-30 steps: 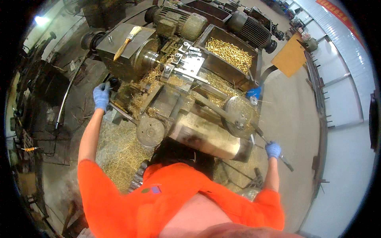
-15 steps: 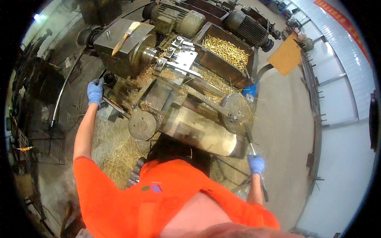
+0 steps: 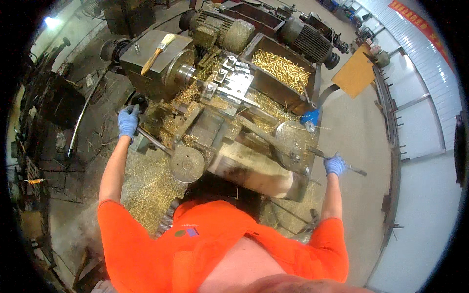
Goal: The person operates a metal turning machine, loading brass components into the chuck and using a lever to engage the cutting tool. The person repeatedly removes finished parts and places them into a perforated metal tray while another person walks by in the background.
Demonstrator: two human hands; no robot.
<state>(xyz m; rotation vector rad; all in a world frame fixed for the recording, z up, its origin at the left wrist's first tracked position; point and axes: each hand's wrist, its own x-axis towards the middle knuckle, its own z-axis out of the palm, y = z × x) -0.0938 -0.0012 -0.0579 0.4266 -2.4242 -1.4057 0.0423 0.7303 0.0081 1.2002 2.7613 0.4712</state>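
From where I am standing, the person's right hand [image 3: 334, 165] is holding a dark metal bar [image 3: 355, 170], the fingers wrapping around it; this bar is sticking out to the right from the right wheel [image 3: 293, 139]. The left hand [image 3: 128, 122] is meeting the far end of a steel rod [image 3: 155, 141], which is running to a near round disc [image 3: 187, 165]; I cannot tell if its fingers are gripping the rod. On the far left, a brush [image 3: 159, 52] is lying on a metal block [image 3: 134, 68]. Farther right, an open box [image 3: 273, 87] is containing many brass-coloured pieces [image 3: 281, 70]
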